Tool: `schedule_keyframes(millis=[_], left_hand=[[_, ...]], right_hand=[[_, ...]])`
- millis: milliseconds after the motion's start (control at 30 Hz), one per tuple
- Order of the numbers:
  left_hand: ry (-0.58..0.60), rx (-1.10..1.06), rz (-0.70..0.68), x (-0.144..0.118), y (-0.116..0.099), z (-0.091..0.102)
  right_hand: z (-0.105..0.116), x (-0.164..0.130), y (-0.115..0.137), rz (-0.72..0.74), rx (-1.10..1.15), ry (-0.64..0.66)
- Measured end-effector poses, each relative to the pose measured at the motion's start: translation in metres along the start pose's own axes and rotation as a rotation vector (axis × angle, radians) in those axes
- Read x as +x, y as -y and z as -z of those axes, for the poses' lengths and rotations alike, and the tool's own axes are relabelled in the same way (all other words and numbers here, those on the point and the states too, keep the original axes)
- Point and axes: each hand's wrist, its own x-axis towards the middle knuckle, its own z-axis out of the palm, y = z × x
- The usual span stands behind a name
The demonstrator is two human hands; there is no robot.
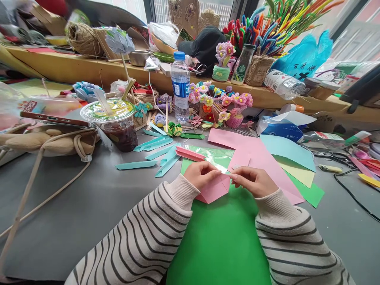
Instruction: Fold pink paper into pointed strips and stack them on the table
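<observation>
A small piece of creased pink paper (214, 189) is held up over a green sheet (219, 241). My left hand (201, 175) pinches its upper left part between thumb and fingers. At its upper right corner my right hand (254, 180) is closed too, fingertips and thumb pressed on the paper's edge. Just beyond my left hand lies a folded pink strip (190, 153). Several folded light-blue strips (168, 160) are spread to the left of it. A large cut pink sheet (258, 166) reaches behind and past my right hand.
A lidded drink cup (118, 132) with a straw and a water bottle (180, 89) stand behind the strips. Light-blue paper (289, 150) overlaps yellow and green sheets on the right. Scissors (334, 157) lie farther right. Bundled pipe cleaners (258, 37) fill the back shelf's right side.
</observation>
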Motion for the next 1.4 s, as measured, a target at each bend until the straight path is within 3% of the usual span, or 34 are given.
schedule_keyframes(millis=[200,333,567,667,833,967,1133,1400], left_hand=[[0.000,-0.028,0.013,0.001,0.003,0.001],[0.030,-0.020,0.002,0.001,0.003,0.000],[0.009,-0.059,0.050,0.000,0.001,0.000],[0.040,-0.044,0.024,0.000,0.000,0.001],[-0.001,-0.076,-0.015,0.001,-0.007,0.006],[0.017,-0.251,0.079,0.001,-0.009,0.008],[0.023,-0.315,0.097,0.003,-0.002,0.006],[0.005,-0.272,0.026,0.002,-0.001,0.004]], right_hand=[[0.000,0.002,-0.003,-0.005,-0.020,-0.101],[-0.010,0.001,-0.004,0.019,0.015,-0.033],[0.002,0.003,-0.005,-0.030,0.023,-0.061],[-0.007,0.004,-0.004,-0.024,0.057,0.030],[-0.013,0.003,-0.002,0.028,0.107,-0.142],[-0.001,0.003,-0.003,-0.035,0.201,-0.283],[-0.002,0.004,-0.002,-0.031,0.274,-0.232],[-0.015,0.000,0.003,0.036,0.273,-0.266]])
